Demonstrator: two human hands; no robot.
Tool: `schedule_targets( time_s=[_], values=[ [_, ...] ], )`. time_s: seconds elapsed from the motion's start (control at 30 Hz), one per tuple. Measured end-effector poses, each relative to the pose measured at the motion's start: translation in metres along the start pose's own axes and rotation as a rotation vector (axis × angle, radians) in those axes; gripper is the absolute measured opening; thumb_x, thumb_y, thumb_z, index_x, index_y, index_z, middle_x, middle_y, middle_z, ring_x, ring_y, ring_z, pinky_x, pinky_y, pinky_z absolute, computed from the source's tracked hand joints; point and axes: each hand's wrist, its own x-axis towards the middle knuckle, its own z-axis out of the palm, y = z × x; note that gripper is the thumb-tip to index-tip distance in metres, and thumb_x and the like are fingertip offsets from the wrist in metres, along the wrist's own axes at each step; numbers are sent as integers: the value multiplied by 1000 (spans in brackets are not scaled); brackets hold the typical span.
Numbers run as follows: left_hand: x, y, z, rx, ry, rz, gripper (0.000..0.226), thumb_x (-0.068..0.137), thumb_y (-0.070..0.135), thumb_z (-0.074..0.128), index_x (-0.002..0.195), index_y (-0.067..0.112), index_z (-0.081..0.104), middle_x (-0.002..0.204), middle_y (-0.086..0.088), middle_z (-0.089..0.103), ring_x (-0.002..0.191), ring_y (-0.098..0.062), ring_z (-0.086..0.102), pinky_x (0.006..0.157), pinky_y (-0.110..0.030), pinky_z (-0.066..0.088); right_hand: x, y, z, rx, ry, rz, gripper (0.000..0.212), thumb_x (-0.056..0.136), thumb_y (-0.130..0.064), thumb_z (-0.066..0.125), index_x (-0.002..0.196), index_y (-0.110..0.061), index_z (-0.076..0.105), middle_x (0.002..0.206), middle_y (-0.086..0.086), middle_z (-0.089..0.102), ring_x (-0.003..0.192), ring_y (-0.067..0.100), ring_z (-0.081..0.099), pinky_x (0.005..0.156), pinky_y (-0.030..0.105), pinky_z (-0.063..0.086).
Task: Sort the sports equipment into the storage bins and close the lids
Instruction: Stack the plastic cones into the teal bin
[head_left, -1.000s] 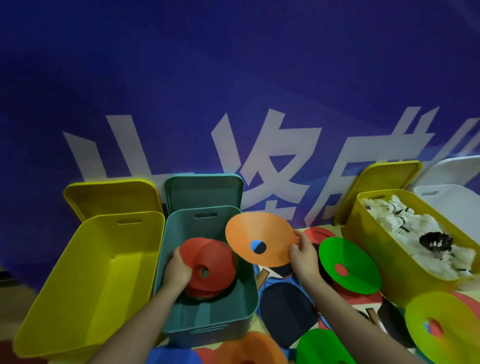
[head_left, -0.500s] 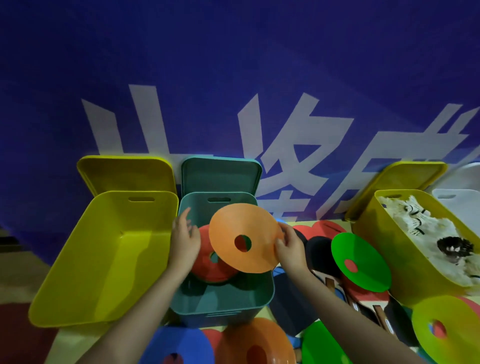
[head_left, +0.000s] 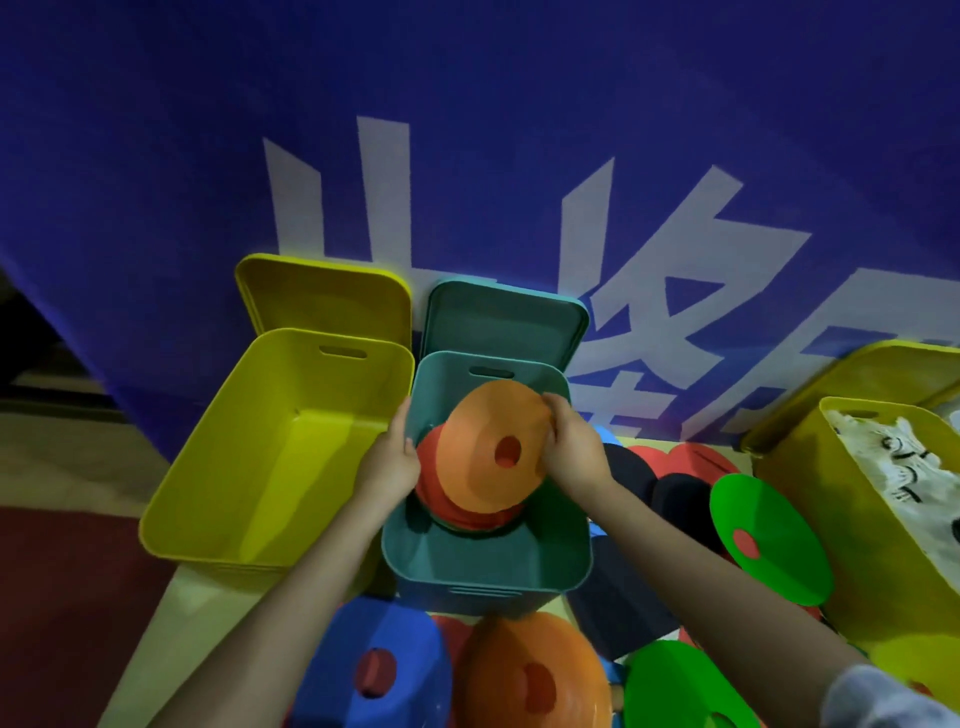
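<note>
Right hand (head_left: 574, 447) pinches the far edge of the orange cone (head_left: 493, 447), which sits flat just to its left, on top of the red cones (head_left: 428, 478) in the teal bin (head_left: 488, 566). Left hand (head_left: 392, 457) is on the other side, touching the red cones, but I cannot tell if it grips them. Both hands are right by the stack, so I think the orange cone only needs a push straight down.

Blue banner (head_left: 519, 104): large white Chinese characters, partly hidden by the bins; none can be read with certainty.

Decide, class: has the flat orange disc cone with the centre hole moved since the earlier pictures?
Yes. The orange disc cone has moved left and down, from beside the teal plastic bin onto the red cones stacked inside it.
</note>
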Motion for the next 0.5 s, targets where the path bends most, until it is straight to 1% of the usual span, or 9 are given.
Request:
schedule_targets(
  time_s=[0.07,0.13,0.2,0.27,0.3,0.37,0.4,0.47,0.5],
  values=[
    [-3,2,-3,-22,-7,-10,58,99,14,38,150,32,17,85,-11,62,61,-24,51,54,-33,37,2,-11,20,-38,-105,36,49,94,-15,41,142,-16,31,124,13,56,104,34,60,84,41,49],
    [-2,3,-3,-42,0,-15,58,99,15,38,150,33,19,83,-10,59,61,-24,48,54,-33,34,-2,-13,47,-57,-232,82,60,91,-14,44,147,-15,23,131,17,49,109,37,57,90,43,47],
    [-2,2,-3,-40,9,-22,58,98,15,39,150,34,19,85,-11,59,61,-23,48,54,-32,34,-11,-9,74,-116,-375,160,71,90,-16,49,150,-11,12,137,19,43,115,37,53,96,43,45],
    [-1,2,-3,-34,10,-23,59,98,15,39,149,35,19,88,-12,61,63,-23,51,56,-33,36,-22,-3,90,-151,-460,277,82,89,-19,54,150,-4,2,143,20,35,126,35,45,104,40,39],
    [-1,1,-3,-29,10,-25,59,98,15,39,149,36,19,89,-12,61,66,-25,53,57,-35,38,-25,-1,92,-165,-476,320,82,89,-22,56,149,0,4,145,20,30,132,35,37,108,40,34],
    [-2,2,-2,-28,16,-25,59,96,15,40,149,35,21,93,-13,62,73,-29,57,61,-37,42,-25,2,89,-213,-478,358,76,89,-23,53,147,-1,11,147,19,25,137,35,24,112,42,27],
    [-3,4,-3,-16,32,-21,58,96,15,41,149,33,24,100,-14,62,80,-31,59,65,-37,45,-23,5,86,-218,-458,352,74,88,-22,52,147,-2,13,147,20,25,137,36,23,112,42,27],
    [-6,7,-4,60,113,17,52,95,16,44,145,23,35,121,-15,56,101,-33,57,82,-40,46,-18,6,76,-123,-398,289,68,88,-18,50,146,-3,20,144,23,32,132,38,33,108,39,31],
    [-8,8,-4,114,169,65,47,94,16,45,141,18,42,127,-14,52,110,-33,53,89,-41,44,-17,6,68,-57,-368,219,63,89,-18,50,146,-4,25,141,23,37,129,37,39,105,37,34]
  ],
)
